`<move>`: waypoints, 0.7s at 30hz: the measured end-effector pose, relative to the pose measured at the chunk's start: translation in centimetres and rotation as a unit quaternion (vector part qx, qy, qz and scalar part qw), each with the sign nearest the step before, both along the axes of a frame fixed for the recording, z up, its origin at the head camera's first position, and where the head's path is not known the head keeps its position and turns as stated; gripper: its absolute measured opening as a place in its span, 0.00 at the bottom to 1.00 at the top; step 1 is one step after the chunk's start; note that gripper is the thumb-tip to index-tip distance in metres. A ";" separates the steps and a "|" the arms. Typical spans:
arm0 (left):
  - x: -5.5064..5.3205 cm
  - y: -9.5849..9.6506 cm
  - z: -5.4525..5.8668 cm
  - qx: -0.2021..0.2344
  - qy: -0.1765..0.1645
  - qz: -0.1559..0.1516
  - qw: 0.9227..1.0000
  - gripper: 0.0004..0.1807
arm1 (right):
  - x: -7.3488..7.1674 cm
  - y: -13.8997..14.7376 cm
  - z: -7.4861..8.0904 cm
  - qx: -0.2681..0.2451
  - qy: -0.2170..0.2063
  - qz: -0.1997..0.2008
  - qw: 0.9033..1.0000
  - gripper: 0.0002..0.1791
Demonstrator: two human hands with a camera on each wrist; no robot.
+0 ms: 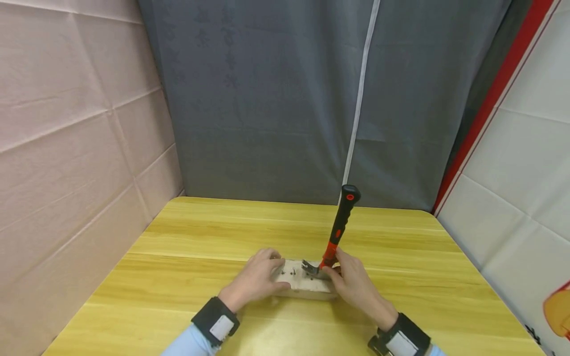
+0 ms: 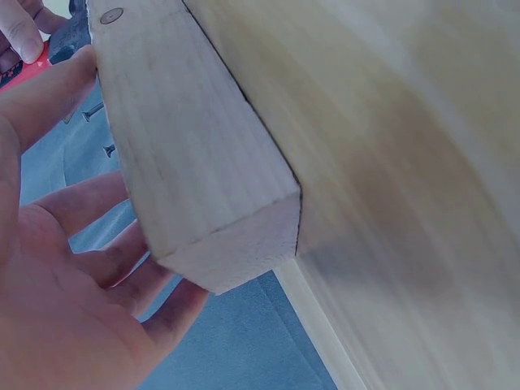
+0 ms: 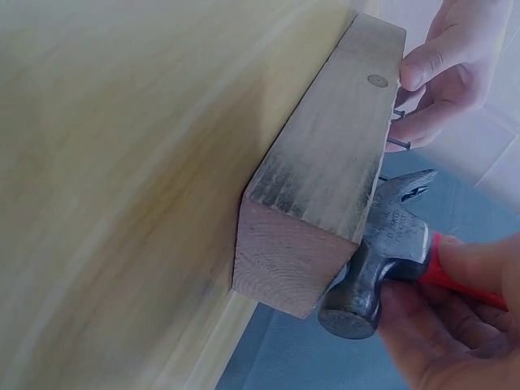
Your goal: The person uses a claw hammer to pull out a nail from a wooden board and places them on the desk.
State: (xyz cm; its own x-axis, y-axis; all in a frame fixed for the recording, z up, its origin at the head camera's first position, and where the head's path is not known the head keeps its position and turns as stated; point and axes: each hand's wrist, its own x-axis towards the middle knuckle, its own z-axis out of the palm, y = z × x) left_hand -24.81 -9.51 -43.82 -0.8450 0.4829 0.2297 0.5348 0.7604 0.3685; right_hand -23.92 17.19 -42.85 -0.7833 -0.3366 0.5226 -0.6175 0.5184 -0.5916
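Note:
A pale wooden block (image 1: 300,284) lies on the table, with several nails (image 3: 398,145) standing out of its top. My left hand (image 1: 258,277) grips the block's left end, thumb along the near side and fingers around the far side. A claw hammer (image 1: 340,222) with a black and red handle stands handle-up, its metal head (image 3: 378,260) lying against the block's top near the right end. My right hand (image 1: 356,284) holds it low on the handle, close to the head. In the right wrist view the claw points toward the nails.
The yellow wood-grain table (image 1: 213,227) extends around the block. Behind it hangs a dark grey curtain (image 1: 267,99) with a white cord (image 1: 360,89). Pale cloth walls (image 1: 80,123) flank both sides. Each wrist wears a black strap (image 1: 215,321).

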 end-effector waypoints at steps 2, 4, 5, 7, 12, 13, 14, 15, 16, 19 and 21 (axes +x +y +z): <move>0.0 0.0 0.0 0.002 0.003 -0.003 1.000 0.35 | 0.0 0.0 0.0 -0.003 0.001 -0.002 1.000 0.14; 0.0 0.0 0.0 0.004 0.003 -0.004 1.000 0.35 | 0.1 0.0 0.1 -0.004 -0.005 -0.007 1.000 0.14; 0.0 0.0 0.0 0.004 0.002 -0.004 1.000 0.35 | 0.1 0.0 0.2 -0.005 -0.008 -0.010 1.000 0.14; 0.0 0.0 0.0 0.004 0.000 -0.004 1.000 0.35 | 0.1 0.0 0.2 -0.008 -0.016 -0.013 1.000 0.14; 0.0 0.1 0.1 0.001 0.002 -0.004 1.000 0.34 | 0.1 0.2 0.4 -0.017 -0.030 -0.018 0.999 0.14; 0.0 0.1 0.1 0.001 0.003 -0.004 1.000 0.34 | 0.1 0.2 0.5 -0.019 -0.033 -0.019 0.999 0.14; 0.1 0.1 0.1 0.001 0.003 -0.005 1.000 0.34 | 0.1 0.2 0.5 -0.020 -0.035 -0.020 0.999 0.14; 0.1 0.1 0.1 0.002 0.002 -0.005 1.000 0.34 | 0.1 0.2 0.5 -0.023 -0.037 -0.021 0.999 0.14; 0.1 0.1 0.1 0.003 0.001 -0.005 1.000 0.34 | 0.1 0.3 0.5 -0.025 -0.039 -0.022 0.999 0.14; 0.2 0.1 0.2 0.005 -0.002 -0.004 1.000 0.36 | 0.2 0.3 0.7 -0.031 -0.040 -0.028 0.998 0.14; 0.2 0.2 0.3 0.009 -0.007 -0.003 1.000 0.37 | 0.3 0.2 0.8 -0.034 -0.037 -0.031 0.998 0.14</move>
State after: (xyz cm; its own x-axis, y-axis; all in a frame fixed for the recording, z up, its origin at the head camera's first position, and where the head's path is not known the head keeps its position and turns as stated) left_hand -24.61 -9.34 -43.51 -0.8455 0.4833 0.2269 0.5337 0.7507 0.3895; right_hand -23.64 17.42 -42.03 -0.8390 -0.2520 0.4823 -0.5387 0.5107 -0.6701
